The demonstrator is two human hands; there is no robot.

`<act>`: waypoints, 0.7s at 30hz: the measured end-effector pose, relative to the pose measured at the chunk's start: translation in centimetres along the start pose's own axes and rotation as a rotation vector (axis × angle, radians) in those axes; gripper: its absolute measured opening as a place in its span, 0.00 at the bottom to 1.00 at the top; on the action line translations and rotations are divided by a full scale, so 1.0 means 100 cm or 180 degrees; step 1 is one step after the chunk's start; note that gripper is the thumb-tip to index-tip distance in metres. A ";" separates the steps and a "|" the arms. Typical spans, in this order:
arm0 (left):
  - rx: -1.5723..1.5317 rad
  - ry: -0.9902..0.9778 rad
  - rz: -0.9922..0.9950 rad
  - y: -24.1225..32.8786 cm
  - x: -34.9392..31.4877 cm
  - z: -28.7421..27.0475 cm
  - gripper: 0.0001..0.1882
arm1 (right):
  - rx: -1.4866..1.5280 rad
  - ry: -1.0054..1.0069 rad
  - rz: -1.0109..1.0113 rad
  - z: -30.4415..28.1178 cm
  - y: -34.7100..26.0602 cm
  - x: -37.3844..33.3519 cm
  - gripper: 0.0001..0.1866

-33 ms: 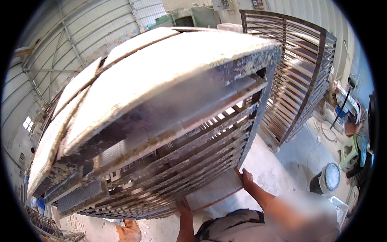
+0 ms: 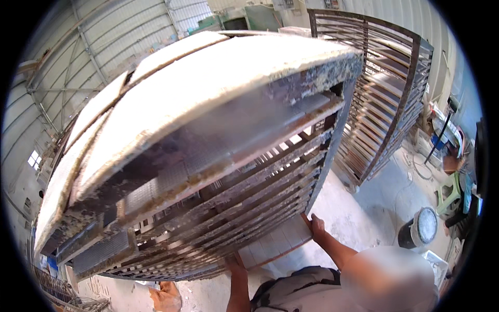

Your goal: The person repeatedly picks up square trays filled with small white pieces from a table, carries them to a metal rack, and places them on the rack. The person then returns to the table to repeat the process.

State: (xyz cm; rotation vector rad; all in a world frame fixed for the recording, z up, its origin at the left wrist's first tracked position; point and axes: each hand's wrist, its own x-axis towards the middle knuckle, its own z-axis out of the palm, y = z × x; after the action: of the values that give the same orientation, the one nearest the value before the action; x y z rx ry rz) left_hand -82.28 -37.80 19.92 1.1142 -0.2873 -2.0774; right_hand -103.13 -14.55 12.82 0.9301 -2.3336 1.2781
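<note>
A flat tray with pale grey slab-like pieces and a thin brown rim sits low at the rack's near side, its far end beneath the slats. My right hand grips its right edge, thumb on top. At the left edge, near the front corner, my left hand is closed round the rim, its fingers partly in shadow. Over the tray rises a tall slatted metal rack, its bars crusted with dried residue. White, powdery-edged panels cover the rack's top.
A second brown slatted rack stands at the far right. Near it are a dark bucket with pale contents, a green plastic stool and a cable on the floor. An orange-brown sack lies at lower left.
</note>
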 end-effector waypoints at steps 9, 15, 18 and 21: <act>0.1673 0.0146 0.0270 0.024 -0.016 -0.043 0.18 | 0.1160 -0.1218 0.2297 -0.026 -0.023 0.012 0.10; 0.1162 -0.0382 -0.0595 0.013 -0.066 -0.052 0.18 | 0.3115 -0.0919 0.4206 -0.076 -0.078 0.000 0.16; 0.1527 -0.0853 -0.0261 0.009 -0.057 -0.065 0.17 | 0.3465 -0.0855 0.3897 -0.071 -0.084 -0.002 0.16; 0.2316 -0.0820 0.0145 0.010 -0.058 -0.063 0.17 | 0.3734 -0.0644 0.3964 -0.068 -0.087 -0.007 0.14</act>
State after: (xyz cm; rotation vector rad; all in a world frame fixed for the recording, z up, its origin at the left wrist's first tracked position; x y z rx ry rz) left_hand -74.80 -33.44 20.26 1.2083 -1.2563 -2.1231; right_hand -96.98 -11.97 21.58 -0.4802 -2.0983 3.2822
